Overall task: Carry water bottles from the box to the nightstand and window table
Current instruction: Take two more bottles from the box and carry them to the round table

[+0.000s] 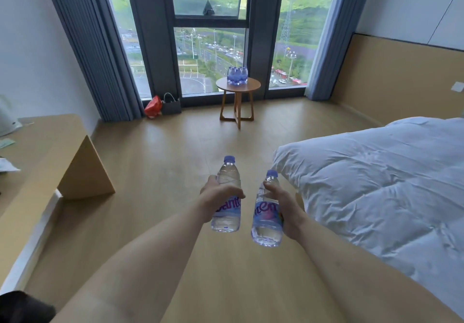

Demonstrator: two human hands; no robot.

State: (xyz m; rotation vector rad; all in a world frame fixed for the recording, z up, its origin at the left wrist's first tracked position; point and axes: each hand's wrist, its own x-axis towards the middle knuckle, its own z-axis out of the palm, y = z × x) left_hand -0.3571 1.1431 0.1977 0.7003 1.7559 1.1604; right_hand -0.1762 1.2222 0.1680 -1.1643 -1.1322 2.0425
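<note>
Two bottles in transit, one per hand, both out in front at chest-ish height over bare wood floor point(155, 162).

Left hand point(213, 197) wraps the left water bottle point(227, 194) round its mid-body, fingers curled across the label, thumb side on top. Long axis close to vertical, cap at 12 o'clock, base at 6. Right hand point(283, 209) grips the right water bottle point(266, 212) from its 3 o'clock side, fingers curled round the back, thumb near the shoulder. Axis tilts a little: cap toward 1 o'clock, base toward 7. The two don't touch; a narrow gap separates them.

Probably held mid-body and cap-up bc that's the balance point and they can go straight down on their bases w/o re-gripping.

Round window table point(238, 86) sits at 12 o'clock, well ahead by the glass, w/ a tight cluster of bottles point(237, 74) upright toward its back edge. Front half of the top looks free, so likely the drop spot. Arms aim that way.

Bed w/ white duvet point(376, 172) at 3 o'clock, desk point(45, 147) at 9. Box and nightstand not in view.
</note>
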